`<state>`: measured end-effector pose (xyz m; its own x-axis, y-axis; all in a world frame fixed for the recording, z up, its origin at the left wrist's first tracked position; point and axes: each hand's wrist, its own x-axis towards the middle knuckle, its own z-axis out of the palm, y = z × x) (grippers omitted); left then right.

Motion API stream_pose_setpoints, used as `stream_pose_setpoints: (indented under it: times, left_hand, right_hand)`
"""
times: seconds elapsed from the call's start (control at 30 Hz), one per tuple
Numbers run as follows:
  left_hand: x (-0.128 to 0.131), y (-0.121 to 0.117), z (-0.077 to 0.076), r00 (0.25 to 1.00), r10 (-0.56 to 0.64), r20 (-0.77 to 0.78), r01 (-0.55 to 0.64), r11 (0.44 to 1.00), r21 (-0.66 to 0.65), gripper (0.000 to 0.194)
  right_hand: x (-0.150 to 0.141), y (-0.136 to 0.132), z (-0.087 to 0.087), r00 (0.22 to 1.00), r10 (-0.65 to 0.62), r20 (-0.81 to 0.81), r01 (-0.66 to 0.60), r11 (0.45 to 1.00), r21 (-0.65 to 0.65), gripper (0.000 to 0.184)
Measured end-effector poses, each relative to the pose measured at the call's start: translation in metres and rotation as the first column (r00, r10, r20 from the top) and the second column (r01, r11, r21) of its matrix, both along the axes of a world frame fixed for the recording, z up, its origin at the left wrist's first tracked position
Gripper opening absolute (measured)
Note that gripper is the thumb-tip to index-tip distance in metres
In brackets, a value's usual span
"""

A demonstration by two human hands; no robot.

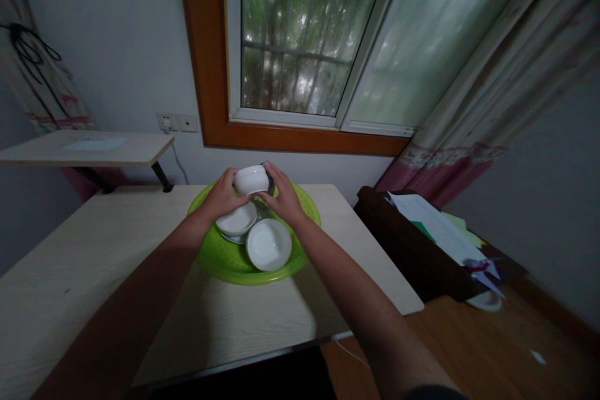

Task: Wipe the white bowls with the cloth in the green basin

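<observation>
A green round basin [220, 259] sits on the pale wooden table [84, 262]. Inside it lie a white bowl [269, 244] and another white bowl [235, 220] stacked on a plate. My left hand [224, 195] and my right hand [282, 197] both grip a small white bowl [250, 179], held tilted on its side above the basin's far part. Fingers of both hands wrap round its sides. A glass object shows just behind and under this bowl, partly hidden.
A dark low cabinet [412, 250] with loose papers [435, 222] stands right of the table. A narrow shelf [84, 149] juts from the left wall. A window [304, 37] and curtain [492, 87] are behind. Wooden floor lies at the lower right.
</observation>
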<state>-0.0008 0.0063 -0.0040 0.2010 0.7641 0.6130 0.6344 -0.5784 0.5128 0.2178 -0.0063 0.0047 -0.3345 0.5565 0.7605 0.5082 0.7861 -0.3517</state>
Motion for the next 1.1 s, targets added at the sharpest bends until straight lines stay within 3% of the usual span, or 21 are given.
stream_pose_setpoints:
  times: [0.2, 0.4, 0.6, 0.77, 0.9, 1.1]
  left_hand:
    - [0.001, 0.0, 0.001, 1.0, 0.016, 0.016, -0.016, 1.0, -0.007, 0.063]
    - [0.001, 0.0, 0.002, 0.998, 0.057, 0.019, -0.057, 0.998, 0.0, 0.061]
    - [0.002, -0.004, 0.006, 0.993, 0.104, 0.06, -0.101, 0.994, -0.052, 0.049]
    - [0.001, -0.001, 0.008, 0.965, 0.182, 0.189, -0.175, 0.983, -0.052, 0.059]
    - [-0.001, 0.0, 0.009, 0.931, 0.236, 0.28, -0.227, 0.972, -0.065, 0.067]
    - [-0.001, 0.0, 0.007, 0.943, 0.235, 0.235, -0.22, 0.972, -0.087, 0.068]
  right_hand:
    - [-0.003, -0.015, 0.007, 0.989, 0.038, 0.142, -0.049, 0.996, 0.077, 0.062]
    - [-0.014, -0.025, 0.01, 0.914, 0.048, 0.402, -0.117, 0.982, 0.149, 0.063]
    - [-0.018, -0.026, 0.011, 0.876, 0.056, 0.48, -0.153, 0.974, 0.167, 0.06]
    - [-0.017, -0.023, 0.01, 0.904, 0.065, 0.423, -0.145, 0.976, 0.16, 0.061]
    - [-0.015, -0.019, 0.006, 0.961, 0.014, 0.276, -0.048, 0.992, 0.115, 0.06]
    - [-0.011, -0.01, -0.002, 0.992, -0.078, 0.1, 0.082, 0.996, -0.036, 0.058]
